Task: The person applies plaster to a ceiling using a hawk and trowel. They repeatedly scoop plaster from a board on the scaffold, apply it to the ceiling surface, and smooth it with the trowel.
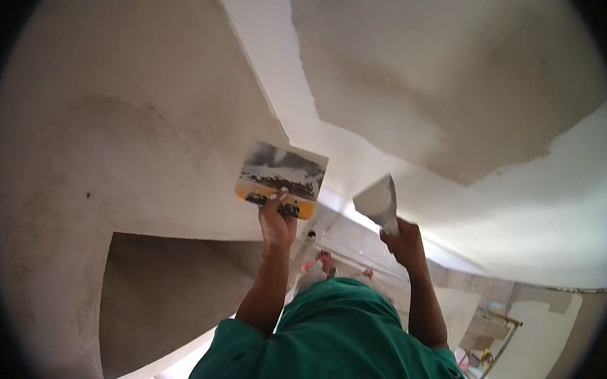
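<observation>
My left hand [277, 226] grips a wide plastering blade [284, 168] with a yellow and black back, its face smeared with pale paste, held up beside the edge of the beige plastered surface [152, 58]. My right hand [403, 243] holds a putty knife [375, 200] coated in whitish paste, a little lower and to the right. Above the tools is a white surface [487, 220] with a large ragged-edged patch of darker grey [433, 73]. Whether either blade touches a surface, I cannot tell.
A recessed opening [167, 299] is at the lower left. My bare-looking feet [324, 259] show beyond my green shirt on a dusty pale floor. At the lower right are a metal frame [505, 337], assorted small items [480, 356] and pale boards or panels [550, 333].
</observation>
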Demonstrator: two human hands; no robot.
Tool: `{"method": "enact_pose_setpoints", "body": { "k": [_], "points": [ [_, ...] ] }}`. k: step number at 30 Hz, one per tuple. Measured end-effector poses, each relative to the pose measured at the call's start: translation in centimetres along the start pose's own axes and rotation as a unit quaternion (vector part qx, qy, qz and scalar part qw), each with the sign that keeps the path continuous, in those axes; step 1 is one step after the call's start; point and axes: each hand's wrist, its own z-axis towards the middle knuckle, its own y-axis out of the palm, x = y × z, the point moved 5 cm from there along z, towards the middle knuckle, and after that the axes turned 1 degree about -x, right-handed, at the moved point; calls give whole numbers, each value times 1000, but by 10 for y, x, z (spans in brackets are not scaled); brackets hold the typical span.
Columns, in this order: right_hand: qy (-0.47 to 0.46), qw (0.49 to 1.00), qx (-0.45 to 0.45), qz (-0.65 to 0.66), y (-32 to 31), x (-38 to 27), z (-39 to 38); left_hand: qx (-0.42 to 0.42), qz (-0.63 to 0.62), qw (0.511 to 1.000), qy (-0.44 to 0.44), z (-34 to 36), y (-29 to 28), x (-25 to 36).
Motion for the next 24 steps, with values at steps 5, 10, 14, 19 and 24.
{"method": "enact_pose_setpoints", "body": {
  "k": [5, 10, 14, 19, 24],
  "points": [
    [12, 998, -60, 10, 17, -45, 11, 28, 4, 1000, 12, -19, 13, 7],
    [-14, 996, -91, 2, 34, -55, 31, 22, 32, 999, 1, -25, 1, 0],
    [17, 994, -108, -15, 47, -67, 47, -98, 312, 940, 94, -12, -41, -1],
    [-38, 991, -119, -46, 53, -65, 65, -106, 595, 797, 2, -8, -77, -5],
    [11, 990, -119, 77, 68, -58, 66, -8, 555, 830, 53, 49, -107, 86]
  ]
}}
